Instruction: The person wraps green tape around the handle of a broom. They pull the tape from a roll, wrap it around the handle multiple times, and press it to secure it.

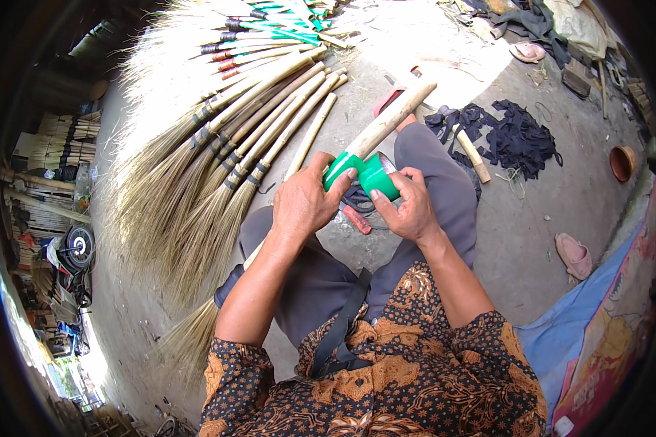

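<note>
My left hand (304, 195) is closed round the wooden handle of a broom (392, 116), with the thumb pressed on a band of green tape wrapped round it. The handle slants up and away to the right. Bristles (195, 336) show beyond my left forearm, seemingly of this same broom. In my right hand (413, 207) is a roll of green tape (378, 177), gripped between thumb and fingers. The roll sits right against the wrapped part of the handle. Below the hands, between my legs, a red-handled tool (356, 218) lies on the floor, partly hidden.
Several finished-looking brooms (233, 156) lie fanned on the floor at left, some with green-wrapped handles. A heap of black strips (521, 138) lies at right, near a short wooden piece (472, 154). Farther right are a clay pot (622, 163) and a pink clog (574, 256). A motorbike wheel (79, 247) shows far left.
</note>
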The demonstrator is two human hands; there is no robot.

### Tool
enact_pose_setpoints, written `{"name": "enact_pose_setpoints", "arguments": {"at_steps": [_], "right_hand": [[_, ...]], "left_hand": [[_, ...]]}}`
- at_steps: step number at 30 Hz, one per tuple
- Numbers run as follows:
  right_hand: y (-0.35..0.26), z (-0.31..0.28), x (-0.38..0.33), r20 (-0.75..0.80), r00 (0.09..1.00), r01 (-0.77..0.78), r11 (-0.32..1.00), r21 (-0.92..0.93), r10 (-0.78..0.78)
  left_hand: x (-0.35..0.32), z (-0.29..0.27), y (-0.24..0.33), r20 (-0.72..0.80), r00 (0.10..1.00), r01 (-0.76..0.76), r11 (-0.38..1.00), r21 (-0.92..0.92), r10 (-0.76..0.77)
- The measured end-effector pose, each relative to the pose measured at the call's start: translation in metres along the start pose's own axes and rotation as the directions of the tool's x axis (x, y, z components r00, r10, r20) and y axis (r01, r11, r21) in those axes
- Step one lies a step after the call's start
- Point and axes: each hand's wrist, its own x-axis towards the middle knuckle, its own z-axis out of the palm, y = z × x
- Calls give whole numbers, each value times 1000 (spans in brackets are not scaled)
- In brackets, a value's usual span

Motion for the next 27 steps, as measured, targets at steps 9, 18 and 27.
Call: {"name": "enact_pose_setpoints", "arguments": {"at_steps": [9,18,27], "right_hand": [[0,1,2,-21,999,46,999,0,-46],[5,5,-2,130,991,-20,991,-135,38],[-3,7,-13,83,996,-9,1000,-9,10]], "left_hand": [[-2,-9,9,58,997,47,999,0,-47],[-1,-3,8,56,998,25,1000,2,-25],[6,-11,5,88,993,79,997,7,-79]]}}
